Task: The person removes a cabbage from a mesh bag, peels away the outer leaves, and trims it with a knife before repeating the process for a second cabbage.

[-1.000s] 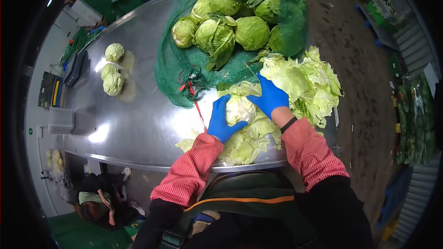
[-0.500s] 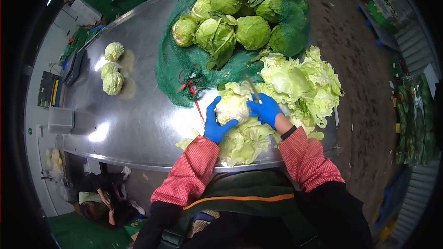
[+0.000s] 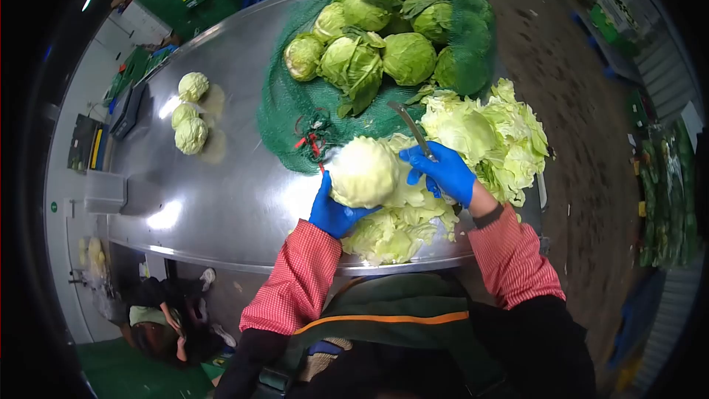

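Observation:
A pale, stripped cabbage (image 3: 363, 173) rests in my left hand (image 3: 334, 208), which wears a blue glove and cups it from the lower left. My right hand (image 3: 442, 171), also gloved in blue, is closed around a knife (image 3: 412, 130) whose blade points up and left. The blade is apart from the cabbage. Loose leaves (image 3: 399, 230) lie below the cabbage, and a larger heap of leaves (image 3: 491, 133) is beyond my right hand. Untrimmed green cabbages (image 3: 409, 58) sit on an open green net bag (image 3: 277, 114) at the back.
Three trimmed cabbages (image 3: 191, 136) stand on the left of the metal table (image 3: 229, 199). A clear container (image 3: 105, 193) and a dark device (image 3: 128, 111) are at its left edge. Another person (image 3: 159, 314) is low at the lower left.
My right hand has moved right, away from the cabbage, with the knife now clearly visible. The cabbage is raised and turned in my left hand, showing a smoother pale side.

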{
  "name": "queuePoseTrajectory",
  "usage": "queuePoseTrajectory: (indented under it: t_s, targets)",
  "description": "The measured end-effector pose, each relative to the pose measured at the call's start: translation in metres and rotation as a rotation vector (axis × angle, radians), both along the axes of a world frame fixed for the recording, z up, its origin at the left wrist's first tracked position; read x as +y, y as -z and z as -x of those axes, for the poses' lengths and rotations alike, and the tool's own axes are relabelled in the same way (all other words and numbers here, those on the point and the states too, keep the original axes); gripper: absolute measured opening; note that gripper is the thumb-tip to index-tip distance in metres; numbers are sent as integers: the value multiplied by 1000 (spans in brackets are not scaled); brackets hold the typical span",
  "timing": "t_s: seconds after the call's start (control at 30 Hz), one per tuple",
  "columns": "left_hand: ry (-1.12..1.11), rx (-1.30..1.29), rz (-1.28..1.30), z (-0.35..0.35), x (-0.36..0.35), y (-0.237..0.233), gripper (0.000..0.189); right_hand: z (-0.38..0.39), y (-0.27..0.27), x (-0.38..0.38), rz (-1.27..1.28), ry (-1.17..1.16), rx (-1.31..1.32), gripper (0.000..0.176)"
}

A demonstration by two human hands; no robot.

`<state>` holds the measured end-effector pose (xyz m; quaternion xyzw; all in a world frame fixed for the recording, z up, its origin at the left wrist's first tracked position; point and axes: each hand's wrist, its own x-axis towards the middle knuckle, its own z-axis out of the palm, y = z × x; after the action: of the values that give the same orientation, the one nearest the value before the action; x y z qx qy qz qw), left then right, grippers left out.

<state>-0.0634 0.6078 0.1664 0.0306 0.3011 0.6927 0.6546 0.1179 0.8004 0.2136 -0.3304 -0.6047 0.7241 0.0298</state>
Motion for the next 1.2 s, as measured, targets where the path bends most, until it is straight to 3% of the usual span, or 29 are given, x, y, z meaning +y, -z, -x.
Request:
queuePoseTrajectory:
  t_s: [0.1, 0.13, 0.17, 0.2, 0.3, 0.37, 0.4, 0.5, 0.53, 0.6, 0.63, 0.67, 0.73, 0.77, 0.83, 0.9, 0.93, 1.07, 1.17, 1.2]
  targets:
    - [92, -119, -11, 1, -1, -8, 83, 8, -20, -25, -583, -64, 180, 57]
    - [144, -129, -26, 1, 1, -10, 83, 13, -28, -35, -650, 8, 174, 67]
    - [195, -142, -38, 0, 1, -10, 82, 14, -29, -35, -657, 19, 160, 68]
    - [192, 26, -7, 4, -1, -11, 81, 14, -30, -36, -662, 25, 145, 68]
    - [133, 214, -23, 6, 2, -17, 79, 12, -36, -44, -664, 0, 44, 69]
    - [112, 130, -43, 1, 3, -15, 76, 9, -31, -45, -640, -24, -39, 66]
    - [97, 103, -35, -4, 1, -15, 75, 9, -23, -47, -657, 41, 61, 63]
    - [31, -100, -11, -2, 0, -8, 73, 4, -21, -42, -196, 109, 48, 62]
    - [12, -197, -16, 0, 0, -9, 73, -2, -30, -36, -39, 44, 59, 70]
    - [-24, -362, -66, -1, 4, -11, 73, 1, -38, -35, -490, -18, -66, 76]
    - [9, -309, -55, -3, 6, -14, 74, 3, -39, -35, -715, -44, -129, 79]
    - [42, -256, -45, -6, 6, -18, 74, 5, -29, -38, -716, -25, -90, 89]
    - [123, -165, -39, -3, 4, -22, 74, 10, -19, -46, -663, -35, 12, 89]
    - [61, -102, -25, 1, 3, -21, 72, 13, -13, -51, -633, -47, 64, 89]
    - [-60, 23, 6, 11, 4, -17, 70, 21, -1, -58, -505, 0, 51, 84]
    - [-89, -36, -7, 9, -5, -10, 65, 28, 6, -69, -413, 13, -59, 81]
    - [-122, -76, 3, 8, -9, -6, 64, 29, 8, -71, -477, 45, 39, 68]
    - [-200, -135, 135, 15, -24, -6, 67, 24, 10, -52, 40, -22, -32, 42]
    - [-121, -93, 237, 30, -32, -5, 70, 26, 5, -44, -134, -94, -71, 47]
    - [-75, -68, 271, 34, -35, -4, 71, 32, 3, -44, -578, -144, -20, 53]
